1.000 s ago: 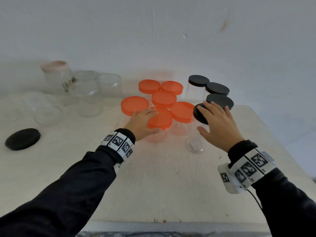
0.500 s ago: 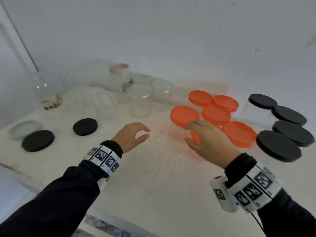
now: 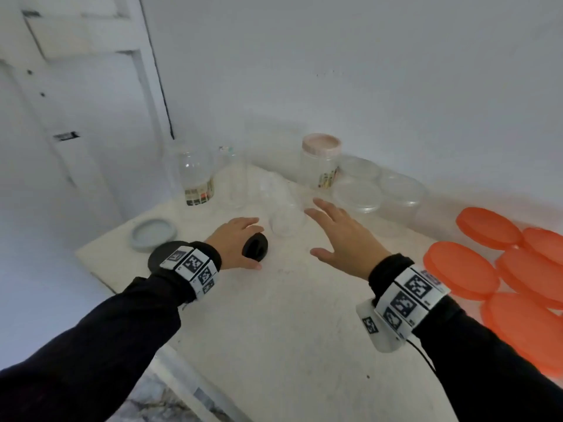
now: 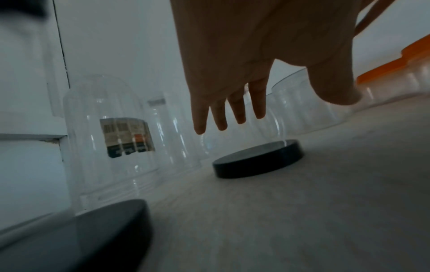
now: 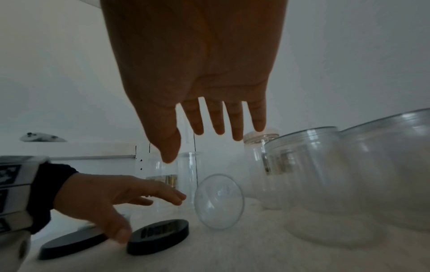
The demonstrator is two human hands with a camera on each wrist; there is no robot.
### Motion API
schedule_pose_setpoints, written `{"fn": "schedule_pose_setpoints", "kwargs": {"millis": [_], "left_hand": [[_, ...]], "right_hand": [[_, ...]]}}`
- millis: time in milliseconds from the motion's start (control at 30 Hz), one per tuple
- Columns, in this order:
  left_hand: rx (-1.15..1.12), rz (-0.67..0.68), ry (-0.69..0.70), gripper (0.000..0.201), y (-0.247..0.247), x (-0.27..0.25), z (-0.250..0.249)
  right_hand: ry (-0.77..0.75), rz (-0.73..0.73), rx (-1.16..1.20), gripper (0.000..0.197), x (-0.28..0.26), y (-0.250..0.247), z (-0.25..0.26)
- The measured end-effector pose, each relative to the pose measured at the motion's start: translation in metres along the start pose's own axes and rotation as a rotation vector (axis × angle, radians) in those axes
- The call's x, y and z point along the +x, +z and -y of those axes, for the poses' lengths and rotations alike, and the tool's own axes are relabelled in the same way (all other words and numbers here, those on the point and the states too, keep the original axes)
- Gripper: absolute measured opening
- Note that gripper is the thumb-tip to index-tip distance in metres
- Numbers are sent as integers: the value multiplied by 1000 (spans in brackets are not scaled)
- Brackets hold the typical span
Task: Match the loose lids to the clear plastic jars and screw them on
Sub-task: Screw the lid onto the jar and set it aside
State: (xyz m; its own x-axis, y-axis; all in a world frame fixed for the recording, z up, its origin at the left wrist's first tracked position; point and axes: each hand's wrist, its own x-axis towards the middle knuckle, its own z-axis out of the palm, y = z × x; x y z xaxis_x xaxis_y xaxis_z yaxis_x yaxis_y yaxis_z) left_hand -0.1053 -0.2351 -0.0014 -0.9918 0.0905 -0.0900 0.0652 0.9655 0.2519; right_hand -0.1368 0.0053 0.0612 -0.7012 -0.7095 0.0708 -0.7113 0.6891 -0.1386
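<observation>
1. Head view: my left hand (image 3: 236, 245) is low over the white desk (image 3: 274, 330) with the small black lid (image 3: 255, 246) under its fingers. The thumb lies near the lid's near edge, the fingers spread loosely and gripping nothing. A second black lid (image 3: 161, 254) lies partly hidden behind my left wrist band, and a grey lid (image 3: 154, 234) sits beyond it near the desk corner. My right hand (image 3: 341, 239) hovers with fingers spread and straight, holding nothing, just beside a small clear jar (image 3: 286, 217) lying on its side. Further back stand a labelled clear jar (image 3: 196, 178), a jar with a pink lid (image 3: 321, 162) and wide open jars (image 3: 356, 193). Jars with orange lids (image 3: 463, 269) cluster at the right.

2. Left wrist view: my left hand (image 4: 244, 64) has straight, slightly parted fingers pointing down above the small black lid (image 4: 258, 158), which lies flat on the desk – I see no contact here. The second black lid (image 4: 93, 230) is close and blurred, in front of the labelled jar (image 4: 111, 128).

3. Right wrist view: my right hand (image 5: 197, 73) is flat and empty, its fingers above the tipped clear jar (image 5: 218, 200) – not touching it. Below, the left hand (image 5: 104, 198) reaches over the small black lid (image 5: 158, 235), thumb tip down at its edge.
</observation>
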Motion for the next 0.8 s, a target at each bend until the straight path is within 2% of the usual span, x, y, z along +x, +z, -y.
{"fn": "schedule_pose_setpoints", "kwargs": {"millis": [167,333,567,700,800], "left_hand": [[72,217,8,96,-2,21,17],[95,332,41,94,-7,34,17],[34,293,70,89,-17,32,20],[-77,171,90,87,-32,23,26],[-163,82,94,86,-43,16,33]], "right_hand": [[16,22,-7,70,59,9,8],[60,105,-8,72,89,25,7],[154,192,93,73,100,43,-1],[175,170,166,76,104,52,-3],[215,113,235,68,106,58,1]]}}
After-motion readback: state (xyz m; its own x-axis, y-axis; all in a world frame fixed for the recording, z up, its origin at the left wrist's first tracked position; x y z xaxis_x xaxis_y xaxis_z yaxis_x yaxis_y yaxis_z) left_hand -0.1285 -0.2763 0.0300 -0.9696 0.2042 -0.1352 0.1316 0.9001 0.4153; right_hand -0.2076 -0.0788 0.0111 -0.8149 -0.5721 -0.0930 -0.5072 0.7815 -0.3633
